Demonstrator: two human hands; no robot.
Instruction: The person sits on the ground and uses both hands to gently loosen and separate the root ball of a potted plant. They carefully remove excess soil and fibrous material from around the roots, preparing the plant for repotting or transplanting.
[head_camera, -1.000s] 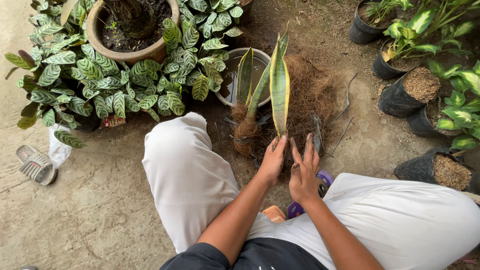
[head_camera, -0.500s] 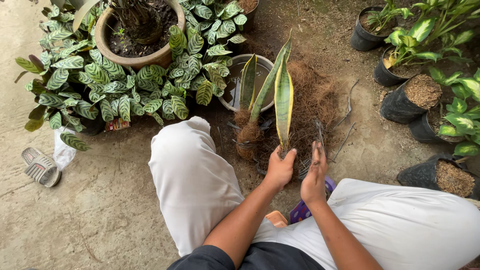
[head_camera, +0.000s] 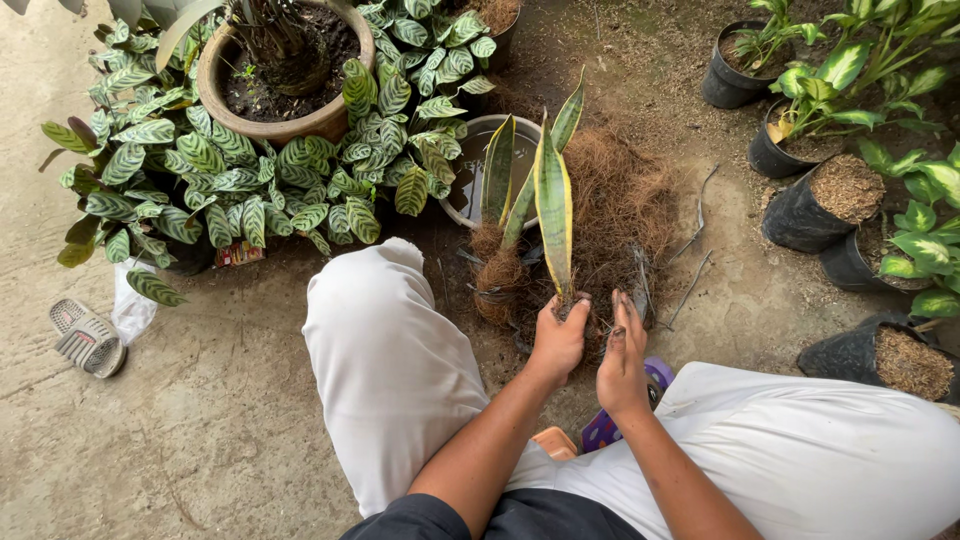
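Currently your left hand (head_camera: 558, 340) is closed around the base of the yellow-edged snake plant (head_camera: 553, 205), holding it upright over the heap of coconut fibre (head_camera: 625, 205) on the ground. Since a second ago both hands have drawn in low at the root end. Your right hand (head_camera: 622, 355), fingers straight and together, now presses just beside it (whether it pinches anything I cannot tell). A second rooted cutting (head_camera: 498, 265) stands nearby, beside the clay pot (head_camera: 285, 125).
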